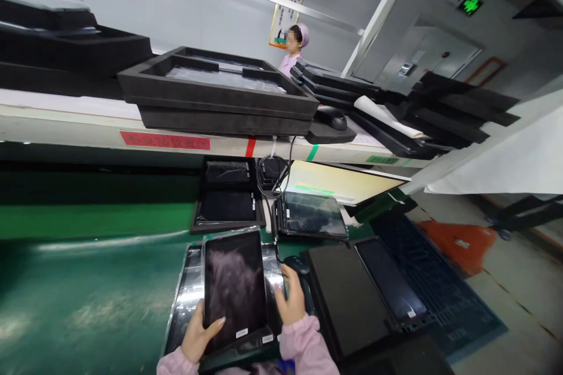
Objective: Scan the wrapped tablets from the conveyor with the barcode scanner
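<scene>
My left hand (197, 333) grips the lower left edge of a dark tablet-like screen panel (235, 281), with the thumb lying on its face. The panel is tilted, with a small white label near its bottom edge. Beneath it lie more glossy panels (187, 281), partly covered by the held one. My right hand (292, 299) is to the right of the panel, fingers apart, over the edge of the lower panels. I see nothing held in it. Close to its fingertips sits a black computer mouse (296, 264).
Behind are a foam tray with panels (196, 225), a panel stack (314, 214) and a tilted monitor (347, 181). A black foam sheet (347, 293) and another panel (391, 281) lie right. Foam trays (220, 96) load the shelf above. Another person (292, 50) stands beyond.
</scene>
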A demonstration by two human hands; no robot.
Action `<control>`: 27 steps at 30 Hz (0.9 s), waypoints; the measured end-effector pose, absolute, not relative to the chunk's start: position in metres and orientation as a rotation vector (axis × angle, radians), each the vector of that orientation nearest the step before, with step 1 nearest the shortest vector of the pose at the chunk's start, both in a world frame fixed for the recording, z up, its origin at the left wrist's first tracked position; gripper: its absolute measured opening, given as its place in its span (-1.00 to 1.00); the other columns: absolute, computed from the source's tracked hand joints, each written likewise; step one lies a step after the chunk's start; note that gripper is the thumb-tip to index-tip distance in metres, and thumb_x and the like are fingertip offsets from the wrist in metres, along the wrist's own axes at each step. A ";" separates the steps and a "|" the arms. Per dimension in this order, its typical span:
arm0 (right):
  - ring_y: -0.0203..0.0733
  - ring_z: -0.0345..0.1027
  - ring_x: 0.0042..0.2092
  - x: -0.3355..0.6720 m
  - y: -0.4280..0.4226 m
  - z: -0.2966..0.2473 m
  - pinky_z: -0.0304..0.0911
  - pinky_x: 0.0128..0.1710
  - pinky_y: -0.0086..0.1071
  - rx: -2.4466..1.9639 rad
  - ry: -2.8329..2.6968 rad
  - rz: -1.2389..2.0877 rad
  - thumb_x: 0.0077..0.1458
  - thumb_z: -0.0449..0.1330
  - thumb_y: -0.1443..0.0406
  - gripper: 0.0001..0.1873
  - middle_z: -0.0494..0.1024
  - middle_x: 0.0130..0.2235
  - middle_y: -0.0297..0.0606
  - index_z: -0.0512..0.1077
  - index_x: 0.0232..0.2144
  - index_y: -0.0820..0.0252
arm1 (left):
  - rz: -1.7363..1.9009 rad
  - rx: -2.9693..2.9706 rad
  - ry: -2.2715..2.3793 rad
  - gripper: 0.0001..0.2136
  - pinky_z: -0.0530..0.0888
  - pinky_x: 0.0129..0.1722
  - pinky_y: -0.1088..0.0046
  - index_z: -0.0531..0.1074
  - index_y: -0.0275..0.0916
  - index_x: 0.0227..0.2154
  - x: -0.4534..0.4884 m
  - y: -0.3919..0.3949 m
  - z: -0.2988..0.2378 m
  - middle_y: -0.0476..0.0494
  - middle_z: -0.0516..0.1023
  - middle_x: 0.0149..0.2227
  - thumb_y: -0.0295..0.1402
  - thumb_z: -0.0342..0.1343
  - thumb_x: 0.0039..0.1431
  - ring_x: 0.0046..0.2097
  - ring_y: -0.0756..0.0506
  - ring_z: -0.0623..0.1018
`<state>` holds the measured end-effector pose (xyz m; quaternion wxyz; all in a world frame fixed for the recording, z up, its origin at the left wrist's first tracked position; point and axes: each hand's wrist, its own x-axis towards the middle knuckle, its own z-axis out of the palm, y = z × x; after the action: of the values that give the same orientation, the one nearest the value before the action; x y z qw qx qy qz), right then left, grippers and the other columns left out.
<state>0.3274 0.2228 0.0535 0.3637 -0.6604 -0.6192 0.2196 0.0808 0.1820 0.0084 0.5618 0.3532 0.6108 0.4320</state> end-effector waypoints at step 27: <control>-0.01 0.34 -0.02 0.279 0.250 0.050 0.20 0.06 -0.13 -1.468 -1.288 1.223 -0.09 0.17 0.04 -0.52 0.50 -0.11 -0.12 0.40 -0.15 0.18 | 0.960 0.803 1.312 -0.47 0.41 -0.04 0.25 0.34 -0.29 -0.19 0.073 0.204 0.049 -0.28 0.53 -0.14 -0.06 0.23 -0.21 -0.11 -0.20 0.51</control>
<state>0.2787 0.2496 0.0504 0.4066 -0.5820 -0.5108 0.4848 0.0731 0.2045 0.0489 0.6163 0.3485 0.5699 0.4170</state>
